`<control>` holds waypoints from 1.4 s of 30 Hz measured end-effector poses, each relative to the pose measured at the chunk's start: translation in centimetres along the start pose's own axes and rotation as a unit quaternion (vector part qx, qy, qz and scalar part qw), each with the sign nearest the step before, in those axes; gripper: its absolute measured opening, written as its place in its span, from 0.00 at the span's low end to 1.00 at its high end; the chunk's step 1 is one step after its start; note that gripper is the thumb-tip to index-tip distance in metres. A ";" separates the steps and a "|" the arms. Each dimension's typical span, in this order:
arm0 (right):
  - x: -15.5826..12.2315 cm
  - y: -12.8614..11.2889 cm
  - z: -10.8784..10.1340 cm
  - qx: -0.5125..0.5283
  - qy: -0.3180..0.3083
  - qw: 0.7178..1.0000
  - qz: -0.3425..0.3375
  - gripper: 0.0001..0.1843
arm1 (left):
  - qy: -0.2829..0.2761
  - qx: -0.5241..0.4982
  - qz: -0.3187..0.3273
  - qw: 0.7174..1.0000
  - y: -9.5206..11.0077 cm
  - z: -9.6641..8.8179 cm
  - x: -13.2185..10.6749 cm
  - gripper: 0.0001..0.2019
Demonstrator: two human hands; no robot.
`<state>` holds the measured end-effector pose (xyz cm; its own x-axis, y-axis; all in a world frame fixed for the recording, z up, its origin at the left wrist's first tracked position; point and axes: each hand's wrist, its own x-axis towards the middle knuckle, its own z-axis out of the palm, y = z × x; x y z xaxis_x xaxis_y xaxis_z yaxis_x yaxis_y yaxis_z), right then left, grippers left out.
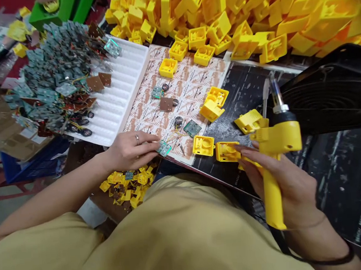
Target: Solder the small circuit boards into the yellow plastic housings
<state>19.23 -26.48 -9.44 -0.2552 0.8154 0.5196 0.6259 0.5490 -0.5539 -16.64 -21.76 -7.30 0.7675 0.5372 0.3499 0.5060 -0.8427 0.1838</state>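
My right hand [281, 181] is wrapped round the handle of a yellow soldering gun [275, 145], whose metal tip [276, 92] points up and away from me. Its fingertips reach toward a small yellow plastic housing [227, 151]. My left hand [132, 150] rests on the patterned paper sheet [192, 85], fingers pinched on a small green circuit board [164, 148] with thin wires. A second open yellow housing [203, 145] lies between my hands. More boards [192, 128] and round parts [178, 120] lie on the sheet.
A big heap of yellow housings [252, 12] fills the far edge. A white ridged tray [117, 98] at the left carries a pile of circuit boards [54, 73]. A black fan [330, 89] stands at the right. Yellow parts [128, 187] lie below the table edge.
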 end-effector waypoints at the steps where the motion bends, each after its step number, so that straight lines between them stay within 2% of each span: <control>1: 0.6 -0.3 0.3 -0.003 -0.007 1.000 -0.021 0.22 | 0.019 0.006 -0.035 0.999 0.2 0.0 0.5 0.08; 3: 1.6 -0.7 0.9 -0.015 -0.016 0.998 -0.063 0.26 | 0.026 0.033 -0.105 0.994 0.4 0.3 1.8 0.07; 6: 2.3 -1.1 1.6 -0.039 -0.035 0.994 -0.096 0.27 | -0.016 0.056 -0.164 0.985 0.5 0.8 3.8 0.12; 9: 2.4 -1.1 2.1 -0.053 -0.053 0.992 -0.098 0.26 | -0.063 0.077 -0.158 0.982 0.4 1.4 5.5 0.14; 13: 2.8 -0.9 2.9 -0.070 -0.079 0.988 -0.113 0.26 | -0.148 0.161 -0.135 0.966 0.1 1.6 7.0 0.11; 15: 3.1 -0.8 3.4 -0.075 -0.100 0.985 -0.123 0.24 | -0.164 0.187 -0.114 0.962 0.1 1.5 7.5 0.11; 18: 3.3 -0.6 3.8 -0.084 -0.106 0.982 -0.130 0.20 | -0.146 0.189 -0.085 0.967 0.3 1.0 8.2 0.12; 21: 3.2 -0.5 3.5 -0.105 -0.086 0.983 -0.124 0.21 | -0.121 0.149 -0.077 0.978 0.7 1.2 8.6 0.13; 26: 2.8 -0.3 2.9 -0.123 -0.066 0.983 -0.119 0.23 | -0.063 0.006 -0.134 0.989 0.6 2.9 9.4 0.11; 29: 2.4 -0.2 3.0 -0.122 -0.054 0.985 -0.109 0.24 | -0.032 -0.105 -0.175 0.978 0.5 3.8 9.8 0.07; 32: 2.2 -0.1 3.1 -0.119 -0.050 0.987 -0.099 0.23 | -0.024 -0.190 -0.205 0.960 0.7 4.3 9.9 0.05; 38: 2.3 0.0 3.0 -0.114 -0.051 0.989 -0.084 0.23 | -0.012 -0.234 -0.210 0.949 1.0 5.0 9.6 0.02; 42: 2.3 0.0 3.1 -0.112 -0.047 0.989 -0.084 0.23 | -0.002 -0.259 -0.224 0.940 1.0 5.1 9.6 0.06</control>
<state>16.33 -24.00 -10.26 -0.4298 0.7359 0.5232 0.7142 0.6316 -0.3016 -6.78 -17.27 -8.50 0.5258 0.8410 0.1276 0.5201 -0.4365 0.7342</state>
